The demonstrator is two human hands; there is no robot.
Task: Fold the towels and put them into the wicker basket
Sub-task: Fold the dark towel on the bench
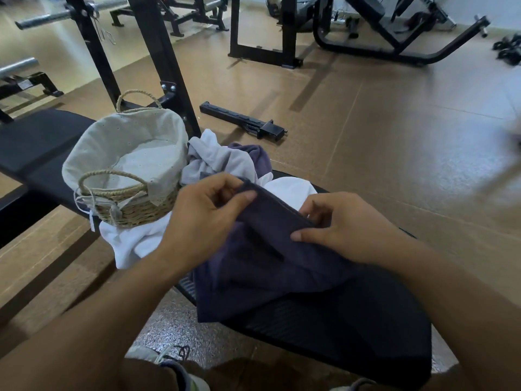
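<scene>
A dark purple towel (pixel 262 266) lies bunched over the black bench pad in front of me. My left hand (pixel 205 210) pinches its upper edge at the left, and my right hand (pixel 341 224) pinches the same edge at the right. The wicker basket (pixel 141 210) with a pale cloth liner stands on the bench to the left, with no towels visible inside. A pile of towels lies behind my hands: a white towel (pixel 132 244) partly under the basket, a grey-white one (pixel 217 159) and a lighter purple one (pixel 259 158).
The black bench (pixel 366 320) runs from near right to far left. A black rack upright (pixel 158 52) rises behind the basket. A loose black metal bar (pixel 242 122) lies on the brown floor. More gym machines stand at the back. My shoes (pixel 180 368) are below.
</scene>
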